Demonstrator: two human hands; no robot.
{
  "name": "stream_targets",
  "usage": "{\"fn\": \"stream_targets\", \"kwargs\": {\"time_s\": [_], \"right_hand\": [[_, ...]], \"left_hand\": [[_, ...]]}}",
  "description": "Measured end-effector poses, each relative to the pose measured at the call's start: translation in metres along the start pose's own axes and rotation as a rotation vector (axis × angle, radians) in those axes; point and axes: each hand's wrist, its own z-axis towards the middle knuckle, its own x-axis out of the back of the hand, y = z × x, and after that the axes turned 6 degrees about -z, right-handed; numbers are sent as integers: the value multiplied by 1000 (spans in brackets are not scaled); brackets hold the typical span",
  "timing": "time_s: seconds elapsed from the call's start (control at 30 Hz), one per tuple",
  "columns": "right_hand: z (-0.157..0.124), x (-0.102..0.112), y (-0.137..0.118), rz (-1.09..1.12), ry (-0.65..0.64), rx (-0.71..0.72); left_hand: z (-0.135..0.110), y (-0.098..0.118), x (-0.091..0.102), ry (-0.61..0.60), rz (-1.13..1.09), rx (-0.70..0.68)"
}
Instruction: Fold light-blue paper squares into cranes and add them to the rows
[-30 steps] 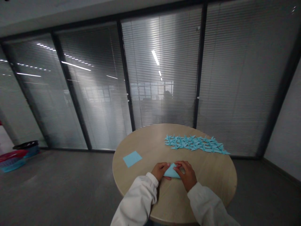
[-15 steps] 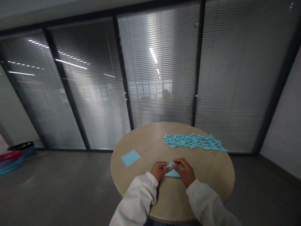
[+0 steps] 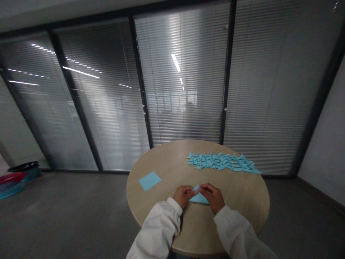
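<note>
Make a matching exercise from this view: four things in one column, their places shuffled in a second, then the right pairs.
Things:
1. Left hand
2. Flat blue square sheet
3. Folded paper cranes
4. Plastic baskets

Places:
A. On the floor, left of the table
B. In a long band on the far side of the round wooden table
C. On the folded blue paper
D. Lying on the table's left side

Pairs: 1-C, 2-D, 3-B, 4-A
</note>
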Motion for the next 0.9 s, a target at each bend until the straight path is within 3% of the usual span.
{"fn": "stream_targets", "kwargs": {"time_s": [0.37, 0.9], "right_hand": [[2, -2, 7, 90, -9, -17], [0, 0, 5, 49, -35, -53]], "left_hand": [[0, 2, 0, 6, 57, -11], [-3, 9, 0, 25, 173, -59]]}}
